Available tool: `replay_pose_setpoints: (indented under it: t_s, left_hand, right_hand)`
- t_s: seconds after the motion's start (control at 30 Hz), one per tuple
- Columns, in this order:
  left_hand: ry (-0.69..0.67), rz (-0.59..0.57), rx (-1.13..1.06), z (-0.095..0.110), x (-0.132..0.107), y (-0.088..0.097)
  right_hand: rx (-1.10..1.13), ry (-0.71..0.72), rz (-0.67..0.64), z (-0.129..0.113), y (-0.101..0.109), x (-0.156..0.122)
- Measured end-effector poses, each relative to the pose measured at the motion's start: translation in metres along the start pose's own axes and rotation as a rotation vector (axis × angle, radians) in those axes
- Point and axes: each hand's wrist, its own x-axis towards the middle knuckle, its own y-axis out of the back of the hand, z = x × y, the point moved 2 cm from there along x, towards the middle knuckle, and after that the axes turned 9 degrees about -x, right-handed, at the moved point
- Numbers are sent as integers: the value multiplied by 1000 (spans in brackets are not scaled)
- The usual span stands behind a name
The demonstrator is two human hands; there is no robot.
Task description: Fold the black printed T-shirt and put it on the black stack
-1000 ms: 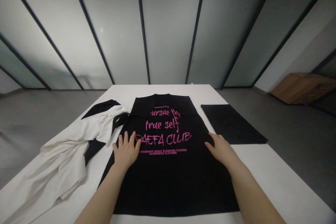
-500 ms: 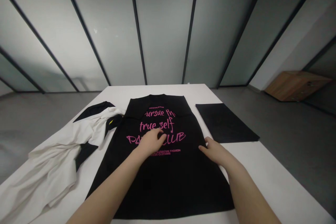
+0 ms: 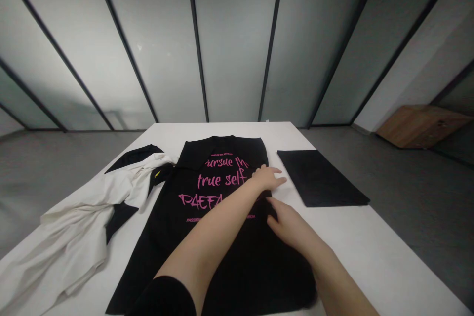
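A black T-shirt [image 3: 237, 256] with pink lettering lies spread on the white table in front of me, its sides tucked in near the top. My left hand [image 3: 267, 177] reaches across it to the right edge, fingers apart, palm down on or just over the cloth. Just below, my right hand [image 3: 289, 222] has the shirt's right side edge between thumb and fingers. The left forearm covers part of the print.
Left of the shirt lies a crumpled white and black garment [image 3: 85, 217]. A flat, folded black cloth [image 3: 320, 177] rests on the right side of the white table [image 3: 388, 261]. A wooden cabinet [image 3: 422, 126] stands on the floor at far right.
My left hand has moved right from the middle of the print to the shirt's right edge. My right hand has shifted left, and the lower right edge has moved inward with it.
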Motion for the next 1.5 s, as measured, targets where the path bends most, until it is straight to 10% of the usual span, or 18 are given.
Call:
replay_pose_setpoints:
  t_s: [0.33,0.77,1.0,1.5]
  left_hand:
    - [-7,306,-390,-62,10,55]
    - [142,263,-711,-149,-41,122]
    - [79,251,-743,-152,-60,123]
    - [-77,309,12,-147,-66,143]
  right_hand:
    - [53,32,-126,-37,-6,-11]
    - [29,230,-399,-78,-23,-25]
    - [33,263,-440,-82,-26,-27]
    - [167,437,-640,-90,-27,-33]
